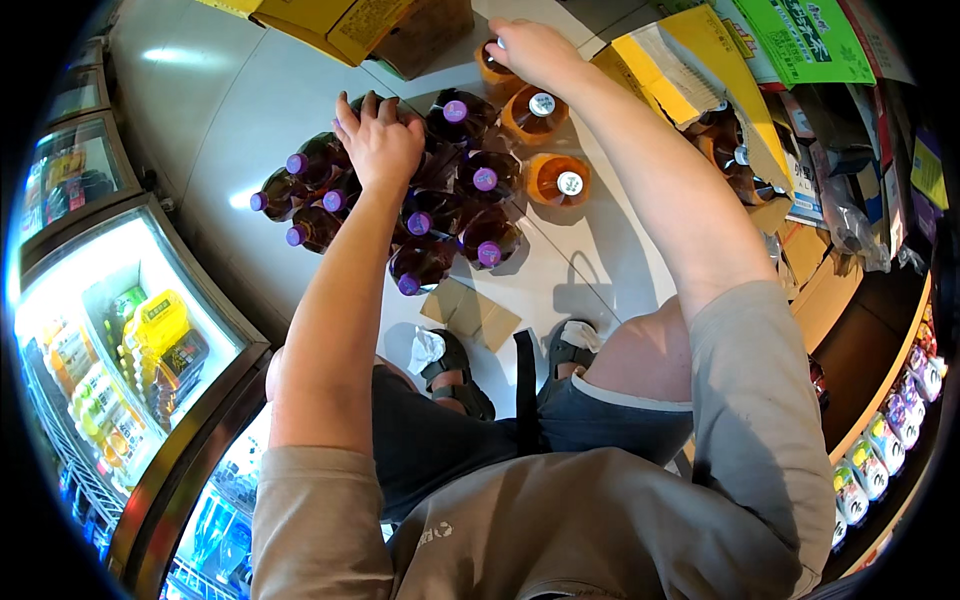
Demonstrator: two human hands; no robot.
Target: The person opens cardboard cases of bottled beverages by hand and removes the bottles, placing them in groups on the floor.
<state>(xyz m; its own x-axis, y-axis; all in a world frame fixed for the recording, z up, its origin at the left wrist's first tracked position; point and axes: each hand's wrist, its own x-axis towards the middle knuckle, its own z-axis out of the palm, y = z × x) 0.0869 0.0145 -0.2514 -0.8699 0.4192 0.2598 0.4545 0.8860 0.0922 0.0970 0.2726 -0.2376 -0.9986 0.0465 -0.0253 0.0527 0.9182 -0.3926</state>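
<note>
On the tiled floor before me stands a cluster of dark drink bottles with purple caps (486, 180); several at its left side lean or lie over. My left hand (384, 146) rests over the far side of this cluster, fingers spread across a bottle top that it mostly covers. Whether it grips that bottle, I cannot tell. To the right, two amber drink bottles with white caps stand upright, one nearer (559, 180) and one behind it (534, 116). My right hand (536, 52) has its fingers around the neck of a third amber bottle (491, 71), farthest back.
Right of my arm, an opened yellow carton (709, 56) holds more amber bottles. Another yellow carton (315, 26) is at the back. Glass-door lit coolers (135, 352) line the left; a low shelf (877, 405) runs along the right. Flattened cardboard (471, 313) lies by my feet.
</note>
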